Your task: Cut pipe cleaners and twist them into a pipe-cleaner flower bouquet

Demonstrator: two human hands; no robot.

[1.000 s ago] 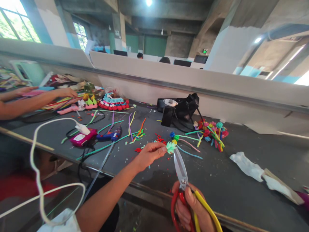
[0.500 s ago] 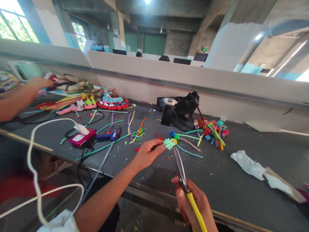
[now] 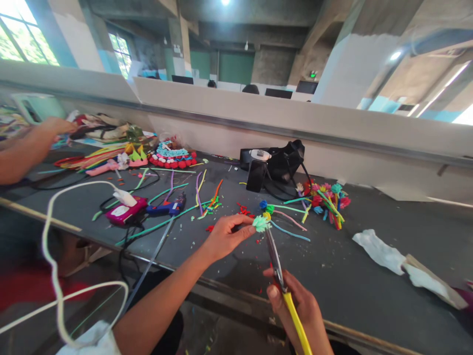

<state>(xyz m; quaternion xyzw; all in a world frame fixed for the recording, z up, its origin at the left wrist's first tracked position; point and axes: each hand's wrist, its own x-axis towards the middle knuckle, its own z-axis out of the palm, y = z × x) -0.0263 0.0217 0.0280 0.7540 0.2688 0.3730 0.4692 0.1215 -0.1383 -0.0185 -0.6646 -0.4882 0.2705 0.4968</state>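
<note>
Left hand (image 3: 229,236) is pinching a mint flower (image 3: 261,224) between thumb and fingertips, so that's where the workpiece is sitting: at the tips, above the table (image 3: 369,291). Right hand (image 3: 295,308) is gripping scissors (image 3: 274,254) by the yellow handle, blades looking narrow, tips pointing up at the flower's lower right edge. Can't tell from this angle whether they're actually biting petal or just lying alongside.

Progress, my read: the mint flower is in work. Its petals are already showing fanned out, so shaping is looking mostly done, with trimming probably still pending.

Just past the left fingertips, a blue flower (image 3: 263,204), a green flower (image 3: 270,209) and a yellow flower (image 3: 266,216) are lying clustered, stems running off to the right; reading those as formed. Farther right of both hands, a mixed flower bunch (image 3: 325,199) is lying in a heap, likely the larger finished share.

Just beyond the left knuckles, red scraps (image 3: 244,210) are lying scattered, pointing to plenty of cutting already behind us. Left of that hand, an orange stem (image 3: 218,191) and a purple stem (image 3: 198,195) are lying loose; nothing is showing at their ends, so I'm counting them as unworked. A glue gun (image 3: 168,206) is resting farther left, unheld.
</note>
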